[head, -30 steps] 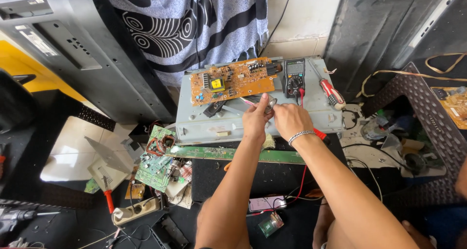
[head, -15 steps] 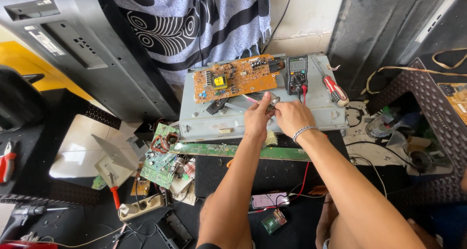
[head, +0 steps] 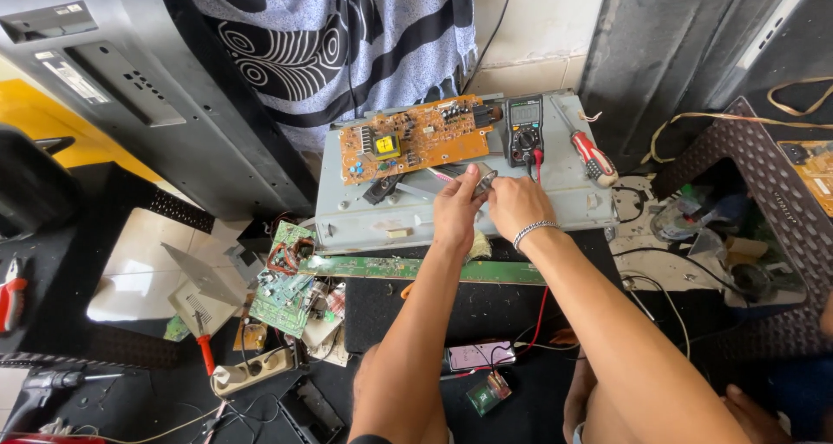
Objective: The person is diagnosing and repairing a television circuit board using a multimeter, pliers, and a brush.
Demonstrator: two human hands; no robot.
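Observation:
My left hand [head: 457, 208] and my right hand [head: 515, 205] meet over a grey metal chassis [head: 364, 218]. Together they pinch a small grey metal part [head: 484, 180] between their fingertips. A silver bracelet circles my right wrist. Just beyond the hands lies an orange circuit board [head: 416, 138] with a yellow component on it. A black multimeter [head: 524, 130] sits to the right of the board, its red lead running down past my right hand. A red-handled screwdriver [head: 588, 151] rests on the chassis to the right.
A long green strip board [head: 373, 267] lies along the chassis front edge. Loose green boards [head: 286, 288], a power strip [head: 247, 372] and a red-handled tool [head: 204, 350] clutter the floor at left. A phone [head: 479, 355] lies between my knees. Dark panels lean behind.
The view has shifted slightly, so the chassis sits lower in frame. Both hands stay together over the chassis, still working the small metal part.

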